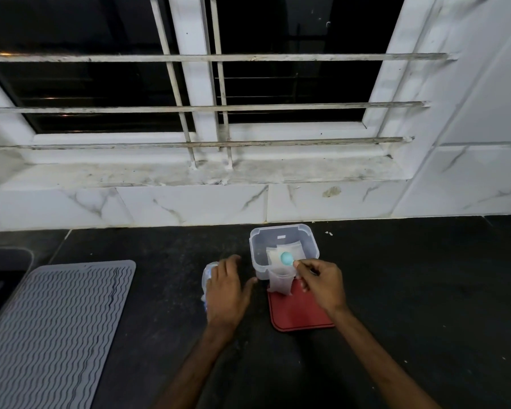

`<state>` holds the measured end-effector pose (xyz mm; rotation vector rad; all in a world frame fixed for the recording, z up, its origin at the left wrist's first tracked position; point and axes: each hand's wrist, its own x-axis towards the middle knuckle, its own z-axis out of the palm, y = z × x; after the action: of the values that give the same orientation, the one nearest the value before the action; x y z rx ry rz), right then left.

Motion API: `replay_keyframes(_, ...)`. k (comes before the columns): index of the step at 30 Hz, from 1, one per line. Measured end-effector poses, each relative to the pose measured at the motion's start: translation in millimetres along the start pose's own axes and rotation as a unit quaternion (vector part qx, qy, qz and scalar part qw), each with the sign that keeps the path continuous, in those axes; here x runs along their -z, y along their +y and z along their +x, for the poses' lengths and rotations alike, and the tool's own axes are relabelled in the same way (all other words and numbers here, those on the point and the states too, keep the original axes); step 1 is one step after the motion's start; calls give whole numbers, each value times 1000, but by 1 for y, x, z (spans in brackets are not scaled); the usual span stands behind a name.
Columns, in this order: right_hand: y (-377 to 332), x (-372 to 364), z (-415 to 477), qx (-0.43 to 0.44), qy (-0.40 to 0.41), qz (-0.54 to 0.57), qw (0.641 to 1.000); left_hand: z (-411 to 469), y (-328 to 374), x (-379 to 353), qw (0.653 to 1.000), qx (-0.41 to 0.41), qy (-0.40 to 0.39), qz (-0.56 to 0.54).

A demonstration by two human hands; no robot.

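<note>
A clear plastic container (283, 234) stands on the black counter, its near edge on a red lid (301, 314). A white paper or cloth liner (281, 283) drapes from inside over its near wall. My right hand (322, 283) pinches a small turquoise round thing (286, 258), perhaps a spoon's bowl, above the container's opening. My left hand (226, 290) rests palm down with fingers spread on a clear, bluish plastic object (207, 274), which it mostly hides.
A grey ribbed drying mat (56, 329) lies at the left, beside a sink's edge (6, 261). White marble tiles and a barred window (195, 107) rise behind the counter (425, 290). Small white crumbs (328, 233) lie by the container.
</note>
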<state>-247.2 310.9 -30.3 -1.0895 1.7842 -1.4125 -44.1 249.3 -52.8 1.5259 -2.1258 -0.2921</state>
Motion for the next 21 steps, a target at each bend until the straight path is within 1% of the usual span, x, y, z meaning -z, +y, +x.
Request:
replay_keyframes(1,-4,-6,-3,-7,-7,14,1000,-2,-10,3,998,18,1,57)
replay_keyframes(2,-7,-15,-7,-17,-25,27,999,-4,-19,6,994,46,-18,94)
replay_keyframes(4,-11,-35,-14,-34,-80,38,996,-7,-38,10,984,108,-63,126)
replay_keyframes(5,-11,-45,-17,-38,-112,29,993,-8,-46,11,978,149,-86,116)
replay_keyframes(7,-10,-65,-23,-36,-169,-18,985,-5,-57,15,965,229,-128,13)
replay_keyframes(8,-9,-74,-24,-29,-188,-47,981,-3,-62,16,958,249,-139,-29)
replay_keyframes(10,-9,-93,-22,1,-211,-120,970,-1,-69,21,955,248,-151,-54)
replay_keyframes(12,-9,-110,-16,53,-219,-209,952,1,-76,24,955,247,-151,-67)
replay_keyframes(14,-10,-123,-7,86,-230,-288,926,2,-83,22,950,254,-158,-92)
replay_keyframes(16,-10,-137,1,101,-251,-366,890,2,-87,20,950,252,-162,-86)
replay_keyframes(19,-14,-157,8,105,-314,-502,799,0,-90,15,951,250,-176,-41)
replay_keyframes(20,-17,-161,9,105,-328,-533,773,-2,-91,11,948,264,-174,-38)
replay_keyframes(21,-18,-164,10,99,-338,-551,756,-3,-88,9,941,287,-175,-44)
